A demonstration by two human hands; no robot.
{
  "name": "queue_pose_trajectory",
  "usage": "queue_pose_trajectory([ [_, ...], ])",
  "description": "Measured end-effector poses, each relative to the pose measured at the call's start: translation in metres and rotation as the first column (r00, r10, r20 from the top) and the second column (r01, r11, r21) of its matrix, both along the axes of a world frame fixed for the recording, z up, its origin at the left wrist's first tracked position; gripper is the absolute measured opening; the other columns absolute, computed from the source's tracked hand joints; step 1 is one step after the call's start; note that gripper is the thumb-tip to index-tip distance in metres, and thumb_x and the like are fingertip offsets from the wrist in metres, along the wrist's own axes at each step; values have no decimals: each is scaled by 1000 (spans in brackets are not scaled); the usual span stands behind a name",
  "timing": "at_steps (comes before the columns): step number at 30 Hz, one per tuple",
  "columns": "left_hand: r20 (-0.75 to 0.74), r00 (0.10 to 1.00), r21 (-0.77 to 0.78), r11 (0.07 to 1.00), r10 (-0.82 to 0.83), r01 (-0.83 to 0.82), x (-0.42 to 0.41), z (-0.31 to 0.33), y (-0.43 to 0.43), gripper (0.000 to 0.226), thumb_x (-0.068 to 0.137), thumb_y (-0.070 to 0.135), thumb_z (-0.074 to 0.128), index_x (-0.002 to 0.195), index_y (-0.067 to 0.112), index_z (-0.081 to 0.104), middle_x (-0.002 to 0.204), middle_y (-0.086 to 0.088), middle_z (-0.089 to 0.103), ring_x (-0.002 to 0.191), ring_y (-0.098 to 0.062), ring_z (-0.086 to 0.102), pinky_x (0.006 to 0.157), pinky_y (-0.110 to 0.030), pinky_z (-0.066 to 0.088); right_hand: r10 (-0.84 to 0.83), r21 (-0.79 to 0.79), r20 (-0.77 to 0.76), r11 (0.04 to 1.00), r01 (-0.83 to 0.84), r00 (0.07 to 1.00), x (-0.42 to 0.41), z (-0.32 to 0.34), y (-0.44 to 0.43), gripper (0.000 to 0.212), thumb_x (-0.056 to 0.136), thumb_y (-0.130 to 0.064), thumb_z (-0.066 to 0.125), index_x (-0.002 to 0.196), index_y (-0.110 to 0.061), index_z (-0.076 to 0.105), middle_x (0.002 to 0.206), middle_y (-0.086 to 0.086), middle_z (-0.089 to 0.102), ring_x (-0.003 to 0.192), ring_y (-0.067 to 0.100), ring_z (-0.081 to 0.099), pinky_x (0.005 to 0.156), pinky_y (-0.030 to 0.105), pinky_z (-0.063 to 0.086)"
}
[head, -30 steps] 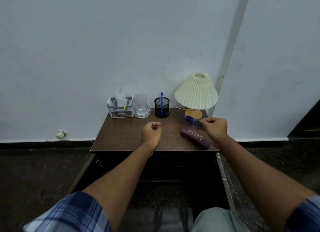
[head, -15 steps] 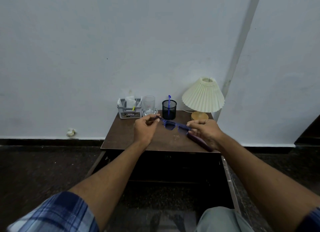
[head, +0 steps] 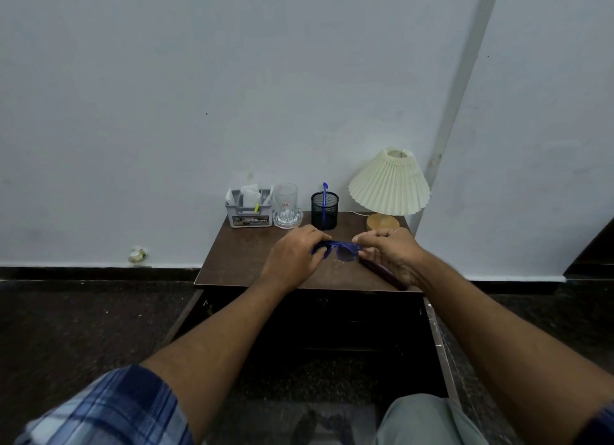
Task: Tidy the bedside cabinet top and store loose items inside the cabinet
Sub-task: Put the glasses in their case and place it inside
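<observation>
Blue-framed glasses [head: 342, 250] are held just above the brown cabinet top [head: 239, 255], near its middle. My left hand [head: 294, 255] grips their left end and my right hand [head: 392, 252] grips their right end. A dark purple glasses case [head: 382, 272] lies under my right hand, mostly hidden by it. Below the top, the cabinet interior [head: 332, 321] stands open and dark.
Along the back edge stand a grey organiser box [head: 249, 212], a glass mug [head: 286, 205] on a saucer, a black mesh pen cup [head: 325, 209] with a blue pen, and a pleated cream lamp [head: 388, 185]. Both cabinet doors [head: 435, 338] hang open toward me.
My left hand rose from the cabinet top and took the glasses' left arm. Both hands then drew closer together, folding the glasses between them.
</observation>
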State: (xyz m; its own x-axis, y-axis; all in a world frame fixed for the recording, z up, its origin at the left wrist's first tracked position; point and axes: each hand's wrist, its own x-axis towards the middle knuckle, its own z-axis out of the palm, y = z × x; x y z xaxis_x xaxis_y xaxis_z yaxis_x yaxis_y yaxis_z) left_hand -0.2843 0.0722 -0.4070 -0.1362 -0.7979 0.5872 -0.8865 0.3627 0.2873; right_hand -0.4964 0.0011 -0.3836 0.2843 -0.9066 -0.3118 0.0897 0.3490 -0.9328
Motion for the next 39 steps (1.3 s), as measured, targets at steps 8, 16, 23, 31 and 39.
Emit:
queue_pose_trajectory([
  [8, -570, 799, 202, 975, 191, -89, -20, -12, -6, 9, 81, 16, 79, 90, 18, 77, 81, 4, 77, 72, -5, 70, 70, -22, 57, 30, -56, 79, 998, -26, 996, 8, 19, 11, 38, 79, -11, 84, 106, 12, 69, 94, 22, 76, 70, 20, 75, 60, 24, 60],
  [16, -879, -439, 73, 963, 185, 260, -45, -7, 0, 10, 94, -2, 63, 92, 5, 69, 78, -8, 78, 69, -16, 76, 72, -30, 64, 45, -152, 17, 988, -42, 999, 20, 5, 17, 39, 89, -20, 76, 112, 10, 67, 109, 27, 72, 90, 32, 68, 92, 41, 58],
  [23, -880, -418, 115, 954, 227, 277, -45, -9, -2, 10, 92, -3, 64, 89, 5, 69, 76, -9, 78, 68, -16, 76, 70, -27, 63, 65, -129, 138, 990, -48, 988, 28, -16, 24, 25, 90, -6, 72, 105, 14, 70, 99, 24, 74, 79, 23, 72, 73, 29, 63],
  [31, -919, -270, 232, 947, 288, 221, -4, -21, -7, 9, 94, 3, 59, 90, 11, 61, 84, -13, 72, 74, -24, 72, 78, -36, 59, -16, -157, 34, 987, 21, 999, 33, -33, 6, 6, 86, -3, 76, 85, 2, 75, 79, 11, 76, 72, 15, 72, 67, 24, 61],
  [39, -898, 35, 441, 894, 440, 75, 32, -62, -21, 18, 91, 7, 70, 105, -3, 71, 85, -13, 73, 71, -16, 69, 81, -29, 60, -6, -222, -138, 975, -25, 990, 42, -66, -18, 16, 89, 1, 71, 102, 11, 72, 86, 15, 71, 73, 17, 67, 71, 22, 62],
])
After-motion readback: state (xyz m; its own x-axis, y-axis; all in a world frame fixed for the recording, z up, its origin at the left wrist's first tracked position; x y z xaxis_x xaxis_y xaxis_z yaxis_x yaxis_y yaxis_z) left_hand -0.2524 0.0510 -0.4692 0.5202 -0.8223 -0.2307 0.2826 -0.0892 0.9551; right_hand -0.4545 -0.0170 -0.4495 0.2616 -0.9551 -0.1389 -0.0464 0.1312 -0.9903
